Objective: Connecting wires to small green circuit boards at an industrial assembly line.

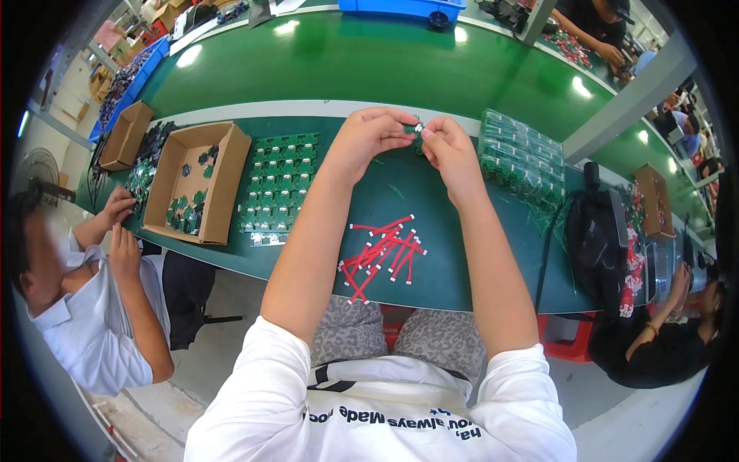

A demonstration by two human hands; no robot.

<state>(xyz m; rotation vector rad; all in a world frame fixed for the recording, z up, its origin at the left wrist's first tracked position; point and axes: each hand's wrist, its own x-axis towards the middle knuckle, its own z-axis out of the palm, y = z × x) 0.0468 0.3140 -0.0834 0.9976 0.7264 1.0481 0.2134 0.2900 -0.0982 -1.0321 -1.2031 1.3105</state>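
Note:
Over the far side of my green work mat (446,262), both hands meet at a small green circuit board (416,128) with a white connector on it. My left hand (376,138) pinches it from the left. From the right, thumb and fingers of my right hand (450,150) close on it by the white part; the fingers hide much of the board. Between my forearms lies a loose pile of short red cables (377,254) with white plugs at their ends. Left of my left forearm is a flat panel of green circuit boards (281,181) with white connectors.
A cardboard box (240,165) holding small boards stands at left, near a co-worker's hands (122,223). Stacked green board panels (523,146) rise at right, with thin green scraps (531,202) before them. A black object (596,239) and a grey post (627,104) stand further right.

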